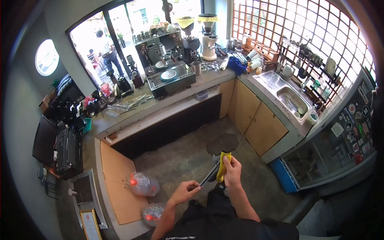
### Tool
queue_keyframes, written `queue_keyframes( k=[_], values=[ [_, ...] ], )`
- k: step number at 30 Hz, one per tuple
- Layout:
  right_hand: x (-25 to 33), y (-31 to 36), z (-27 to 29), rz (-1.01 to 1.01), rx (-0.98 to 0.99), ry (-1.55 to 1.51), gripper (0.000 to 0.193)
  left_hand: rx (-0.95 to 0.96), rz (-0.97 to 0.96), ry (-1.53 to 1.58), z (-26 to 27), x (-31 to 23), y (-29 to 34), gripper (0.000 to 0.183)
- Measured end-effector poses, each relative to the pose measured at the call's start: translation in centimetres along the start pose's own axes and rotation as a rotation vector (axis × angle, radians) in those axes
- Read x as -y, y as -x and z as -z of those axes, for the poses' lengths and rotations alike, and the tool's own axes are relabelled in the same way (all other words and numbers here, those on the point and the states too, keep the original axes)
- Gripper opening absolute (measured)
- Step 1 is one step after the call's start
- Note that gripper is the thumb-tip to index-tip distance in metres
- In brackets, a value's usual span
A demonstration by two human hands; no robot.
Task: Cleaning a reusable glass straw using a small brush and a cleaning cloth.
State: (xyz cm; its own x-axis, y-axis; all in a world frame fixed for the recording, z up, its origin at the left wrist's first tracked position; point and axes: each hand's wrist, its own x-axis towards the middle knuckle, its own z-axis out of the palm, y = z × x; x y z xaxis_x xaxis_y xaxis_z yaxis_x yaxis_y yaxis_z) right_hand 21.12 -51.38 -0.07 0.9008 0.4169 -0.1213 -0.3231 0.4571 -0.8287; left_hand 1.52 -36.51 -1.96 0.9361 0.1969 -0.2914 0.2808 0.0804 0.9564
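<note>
Yellow cloth — pinched in my right hand, above the floor. Dark rod — near end gripped in my left hand, apparently to steady it, far end slanting toward the cloth.

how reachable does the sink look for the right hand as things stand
Probably not reachable: the right hand holds a yellow cloth, and a stretch of floor lies between it and the metal sink.

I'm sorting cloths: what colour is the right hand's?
The cloth is yellow, showing best in the head view.
</note>
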Motion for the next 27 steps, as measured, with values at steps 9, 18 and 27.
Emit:
queue_keyframes(
  k=[9, 18, 27],
  values=[
    [3.4, -8.2, 3.6, 0.013, 0.031, 0.047, 0.013, 0.051, 0.021, -0.121, 0.5, -1.7, -8.8, 0.019],
    [6.2, -12.9, 5.0, 0.088, 0.187, 0.169, 0.013, 0.002, -0.262, -0.27, -5.1, -7.7, -18.2, 0.035],
    [8.8, -17.9, 6.7, 0.091, 0.239, 0.156, 0.009, -0.21, -0.275, 0.133, -10.4, -7.7, -26.0, 0.017]
  ],
)
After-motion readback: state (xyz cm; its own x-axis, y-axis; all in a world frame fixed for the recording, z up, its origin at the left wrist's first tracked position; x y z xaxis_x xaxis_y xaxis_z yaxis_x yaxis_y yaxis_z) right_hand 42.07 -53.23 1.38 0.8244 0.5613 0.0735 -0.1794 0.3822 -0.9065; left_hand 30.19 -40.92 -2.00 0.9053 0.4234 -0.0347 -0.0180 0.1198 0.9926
